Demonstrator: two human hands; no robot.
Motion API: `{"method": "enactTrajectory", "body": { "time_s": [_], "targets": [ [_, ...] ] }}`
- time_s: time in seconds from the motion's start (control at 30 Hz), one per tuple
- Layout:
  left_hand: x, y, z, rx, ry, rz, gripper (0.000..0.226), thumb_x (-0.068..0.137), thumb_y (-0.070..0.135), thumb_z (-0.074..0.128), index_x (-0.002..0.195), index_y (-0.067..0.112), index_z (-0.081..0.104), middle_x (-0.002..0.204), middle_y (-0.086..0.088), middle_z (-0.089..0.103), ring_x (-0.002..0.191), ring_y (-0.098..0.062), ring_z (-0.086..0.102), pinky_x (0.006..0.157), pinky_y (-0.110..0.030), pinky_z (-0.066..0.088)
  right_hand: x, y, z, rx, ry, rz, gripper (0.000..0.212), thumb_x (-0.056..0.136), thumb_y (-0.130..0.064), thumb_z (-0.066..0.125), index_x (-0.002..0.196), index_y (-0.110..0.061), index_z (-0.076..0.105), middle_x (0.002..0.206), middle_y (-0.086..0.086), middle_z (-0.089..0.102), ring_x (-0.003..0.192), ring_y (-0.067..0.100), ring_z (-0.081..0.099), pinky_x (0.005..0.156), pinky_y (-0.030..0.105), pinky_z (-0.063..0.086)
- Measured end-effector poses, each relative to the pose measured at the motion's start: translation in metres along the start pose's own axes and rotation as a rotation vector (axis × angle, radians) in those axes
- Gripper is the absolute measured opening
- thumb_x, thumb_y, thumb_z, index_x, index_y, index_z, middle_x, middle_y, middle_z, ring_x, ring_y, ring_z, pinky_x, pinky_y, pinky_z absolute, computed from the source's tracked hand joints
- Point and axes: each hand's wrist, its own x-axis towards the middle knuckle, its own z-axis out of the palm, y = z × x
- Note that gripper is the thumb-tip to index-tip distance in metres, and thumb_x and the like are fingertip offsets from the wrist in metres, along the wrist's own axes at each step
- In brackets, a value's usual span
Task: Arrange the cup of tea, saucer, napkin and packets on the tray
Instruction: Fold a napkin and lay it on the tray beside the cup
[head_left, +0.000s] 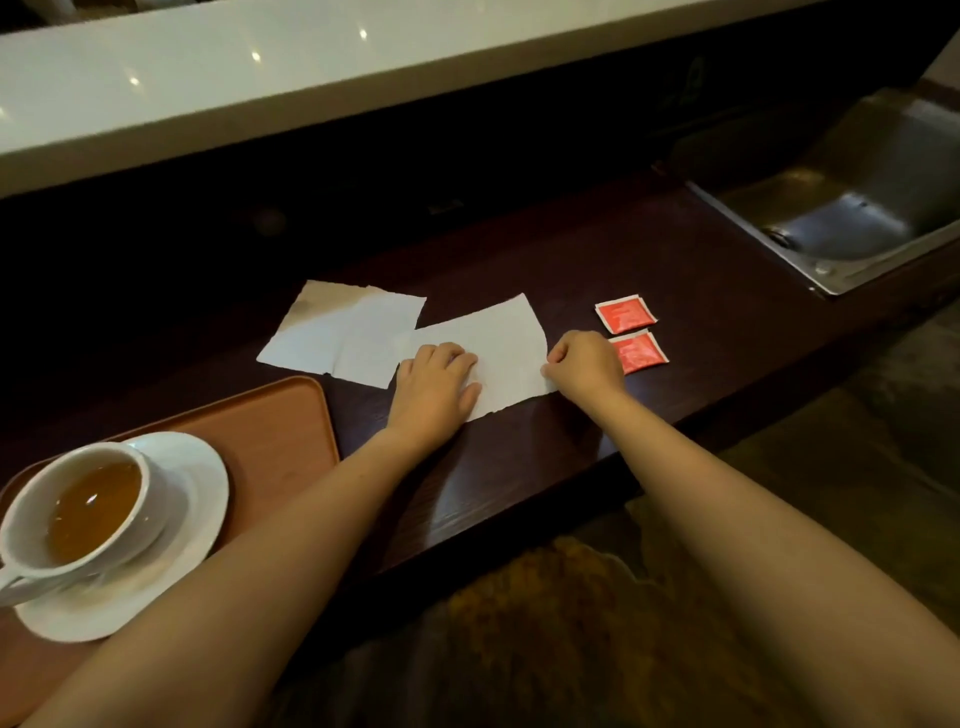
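dark wood counter – holds tray, 2 white napkins, 2 red packets – sink at rt end.

Dark wooden counter. Left hand lies flat on near napkin; right hand pinches its right edge. Second napkin lies just left, overlapped. Two red packets beside right hand, one partly hidden. Cup of tea sits on saucer on orange tray, lower left. Metal sink far right.
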Motion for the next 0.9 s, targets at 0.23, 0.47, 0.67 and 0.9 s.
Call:
{"method": "enactTrajectory", "body": {
  "time_s": [0.23, 0.47, 0.67, 0.9],
  "targets": [
    [0.000, -0.001, -0.001, -0.006, -0.020, -0.004, 0.040, 0.088, 0.033, 0.047, 0.124, 0.017, 0.049, 0.127, -0.005, 0.050, 0.117, -0.026, 0.040, 0.094, -0.041, 0.031, -0.002, -0.004, -0.005, 0.273, 0.020, -0.023, 0.011, 0.076, -0.009, 0.058, 0.068, -0.015, 0.053, 0.079, 0.003, 0.063, 0.074, 0.020, 0.055, 0.060, 0.027, 0.040],
    [0.006, -0.010, -0.039, -0.223, 0.082, -0.112, 0.033, 0.089, 0.023, 0.048, 0.121, 0.016, 0.054, 0.127, -0.009, 0.055, 0.120, -0.028, 0.042, 0.098, -0.043, 0.034, -0.018, -0.061, -0.011, 0.400, -0.105, -0.257, 0.004, 0.072, -0.012, 0.062, 0.074, -0.016, 0.060, 0.075, -0.002, 0.063, 0.064, 0.009, 0.056, 0.056, 0.015, 0.042],
    [0.002, -0.041, -0.064, -0.254, 0.112, -0.278, 0.042, 0.086, 0.003, 0.042, 0.128, 0.008, 0.047, 0.131, -0.015, 0.051, 0.125, -0.031, 0.037, 0.103, -0.041, 0.032, -0.036, -0.091, 0.018, 0.304, -0.319, -0.292, 0.016, 0.075, -0.021, 0.068, 0.087, -0.013, 0.060, 0.089, 0.005, 0.066, 0.077, 0.020, 0.061, 0.072, 0.030, 0.048],
    [-0.006, -0.027, -0.040, -0.209, -0.008, -0.119, 0.038, 0.085, 0.004, 0.044, 0.120, 0.010, 0.055, 0.130, -0.011, 0.051, 0.122, -0.028, 0.038, 0.101, -0.036, 0.032, -0.040, -0.066, 0.030, 0.101, -0.051, -0.115, 0.028, 0.081, -0.022, 0.063, 0.103, -0.006, 0.056, 0.109, 0.017, 0.060, 0.103, 0.034, 0.054, 0.089, 0.041, 0.045]
  ]
}}
